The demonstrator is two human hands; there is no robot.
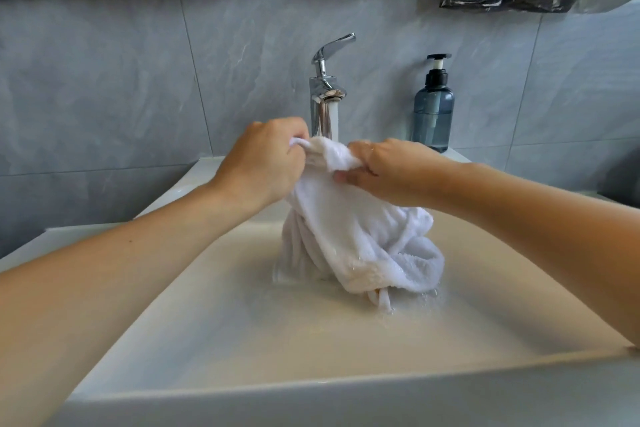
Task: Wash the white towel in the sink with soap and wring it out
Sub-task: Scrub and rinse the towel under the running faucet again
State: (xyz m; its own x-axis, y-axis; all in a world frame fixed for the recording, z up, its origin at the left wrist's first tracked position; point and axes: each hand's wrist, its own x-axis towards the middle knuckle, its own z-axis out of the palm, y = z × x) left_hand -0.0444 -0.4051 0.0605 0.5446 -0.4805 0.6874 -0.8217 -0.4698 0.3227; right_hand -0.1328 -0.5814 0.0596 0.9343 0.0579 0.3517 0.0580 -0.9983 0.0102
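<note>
Over a white sink [485, 305], the left hand [263, 166] and right hand [388, 170] are gripping the white towel [356, 239], fingers curled and pinching its bunched top under the faucet's [323, 94] running water, apparently to soak it while the rest is hanging into the basin.

Left hand [263, 163] and right hand [388, 170] raised close together; each grip closed on cloth.

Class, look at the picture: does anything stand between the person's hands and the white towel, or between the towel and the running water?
Nothing visible does. The left hand and right hand both grip the white towel directly, over the sink. The towel's top sits right under the tap, its stream falling onto it unblocked.
</note>
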